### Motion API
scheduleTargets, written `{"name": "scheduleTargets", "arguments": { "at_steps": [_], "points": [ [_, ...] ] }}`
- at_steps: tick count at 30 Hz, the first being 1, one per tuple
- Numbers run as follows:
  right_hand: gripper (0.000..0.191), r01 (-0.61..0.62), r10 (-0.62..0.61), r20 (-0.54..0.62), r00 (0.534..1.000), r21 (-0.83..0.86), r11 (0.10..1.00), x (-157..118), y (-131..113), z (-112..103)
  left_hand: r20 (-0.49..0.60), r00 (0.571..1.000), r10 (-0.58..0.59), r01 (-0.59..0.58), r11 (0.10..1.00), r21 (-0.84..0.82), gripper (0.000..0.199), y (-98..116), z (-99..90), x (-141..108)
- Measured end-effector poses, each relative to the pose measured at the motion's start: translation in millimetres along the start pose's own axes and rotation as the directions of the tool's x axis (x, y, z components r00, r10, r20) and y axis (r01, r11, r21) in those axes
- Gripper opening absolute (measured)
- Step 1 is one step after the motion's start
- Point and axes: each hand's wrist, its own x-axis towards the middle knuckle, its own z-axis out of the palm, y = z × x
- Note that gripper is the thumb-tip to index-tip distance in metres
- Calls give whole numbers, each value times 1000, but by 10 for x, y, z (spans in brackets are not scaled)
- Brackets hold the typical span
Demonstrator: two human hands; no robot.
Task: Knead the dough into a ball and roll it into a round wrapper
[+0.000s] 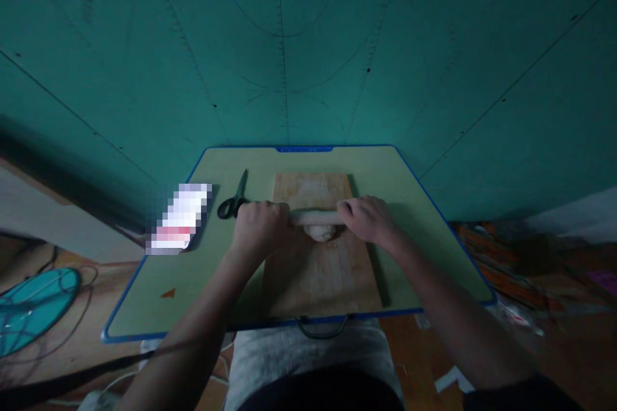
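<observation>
My left hand (pixel 263 223) and my right hand (pixel 367 215) are wrapped round the two ends of a pale rolling pin (pixel 315 218). The pin lies level across a lump of pale dough (pixel 321 232), touching its top. Part of the dough is hidden beneath the pin. Under both is a wooden cutting board (pixel 321 276), set lengthwise on the table. Just beyond my left hand lies a pair of scissors (pixel 236 199) with black handles, its blades pointing away from me.
A pale green table (pixel 409 257) with a blue rim carries everything. On its left edge rests a phone-like object (pixel 180 218), its face blurred out. Near the front left lies a small brown triangle (pixel 168 293). A green wall (pixel 308 45) rises behind the table.
</observation>
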Motion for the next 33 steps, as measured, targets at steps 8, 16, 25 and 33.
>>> {"name": "scheduleTargets", "arguments": {
  "at_steps": [8, 16, 25, 33],
  "points": [
    [50, -59, 59, 8, 998, 24, 998, 32, -24, -33, 20, 1000, -24, 24, 999, -30, 31, 16, 54, -39],
    [50, -71, 71, 8, 997, 71, 995, 40, -52, -77, 47, 999, 0, 2, 999, -38, 34, -8, 54, -43],
    [48, -42, 43, -23, 999, 59, 997, 31, -52, -63, 41, 999, -12, 14, 999, -37, 33, 21, 47, -122],
    [43, -46, 47, -19, 999, 84, 995, 25, -56, -64, 69, 997, 35, -31, 998, -49, 32, -12, 68, -124]
  ]
}}
